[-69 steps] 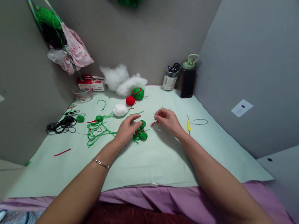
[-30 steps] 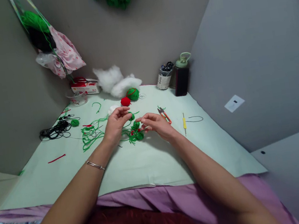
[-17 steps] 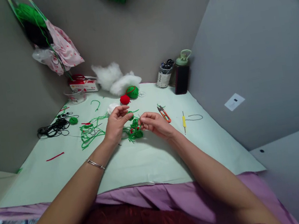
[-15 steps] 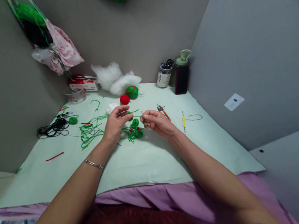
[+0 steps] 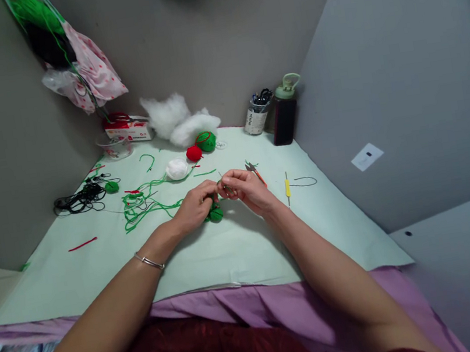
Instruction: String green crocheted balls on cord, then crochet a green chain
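Right hand (image 5: 243, 187) pinches thin needle-like bit (image 5: 219, 175), meets left hand (image 5: 198, 206); left grip unclear. Loose green yarn (image 5: 132, 218) alongside could snag.

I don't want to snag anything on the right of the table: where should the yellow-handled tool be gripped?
Probably across its yellow handle, the thickest part, between two thin metal ends. Approach from above and the left: the right hand is on that side, and the dark loop lies to the tool's right.
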`<state>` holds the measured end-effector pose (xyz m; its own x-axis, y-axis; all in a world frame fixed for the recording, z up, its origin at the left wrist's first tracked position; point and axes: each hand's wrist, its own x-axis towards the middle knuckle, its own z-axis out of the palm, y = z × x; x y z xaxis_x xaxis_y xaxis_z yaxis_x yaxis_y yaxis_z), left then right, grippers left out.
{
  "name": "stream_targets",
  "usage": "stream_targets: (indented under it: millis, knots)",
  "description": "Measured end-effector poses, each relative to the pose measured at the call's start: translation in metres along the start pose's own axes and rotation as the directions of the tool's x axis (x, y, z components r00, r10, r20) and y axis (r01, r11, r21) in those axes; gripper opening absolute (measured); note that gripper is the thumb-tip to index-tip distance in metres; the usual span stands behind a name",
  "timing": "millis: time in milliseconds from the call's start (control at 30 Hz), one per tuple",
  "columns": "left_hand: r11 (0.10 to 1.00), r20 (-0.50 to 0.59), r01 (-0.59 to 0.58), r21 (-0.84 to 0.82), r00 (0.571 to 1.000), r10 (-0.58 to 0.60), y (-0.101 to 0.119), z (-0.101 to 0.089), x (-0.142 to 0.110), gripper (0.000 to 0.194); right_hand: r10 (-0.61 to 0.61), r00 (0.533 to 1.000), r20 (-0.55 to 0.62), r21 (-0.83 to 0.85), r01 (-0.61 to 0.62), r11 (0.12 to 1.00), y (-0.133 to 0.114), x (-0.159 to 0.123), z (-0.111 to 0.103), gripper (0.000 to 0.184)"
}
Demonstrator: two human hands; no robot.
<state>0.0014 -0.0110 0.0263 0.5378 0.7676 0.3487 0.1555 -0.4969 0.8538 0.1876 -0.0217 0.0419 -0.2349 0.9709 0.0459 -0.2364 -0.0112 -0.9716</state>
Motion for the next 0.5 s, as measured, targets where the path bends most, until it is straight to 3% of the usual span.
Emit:
stream_targets:
  millis: [133, 233, 500]
  knots:
    - [0.998, -0.138, 0.046, 0.034, 0.99, -0.041, -0.0015, 0.0009, 0.0014, 0.033, -0.049, 0.999, -0.022, -0.102, 0.046, 0.994, 0.0007, -0.0009, 0.0017, 0.038]
    - [0.994, -0.215, 0.087, 0.063, 0.974, -0.071, 0.0001, 0.0023, 0.0022, 0.025, -0.08, 0.996, 0.028, -0.16, 0.083, 0.984, 0.0016, -0.0022, 0.0049, 0.039]
    - [0.989, -0.234, 0.089, -0.122, 0.965, -0.116, 0.0033, 0.0069, 0.001, 0.03, -0.129, 0.992, -0.011, -0.173, 0.125, 0.977, 0.0059, -0.0012, 0.0073, 0.036]
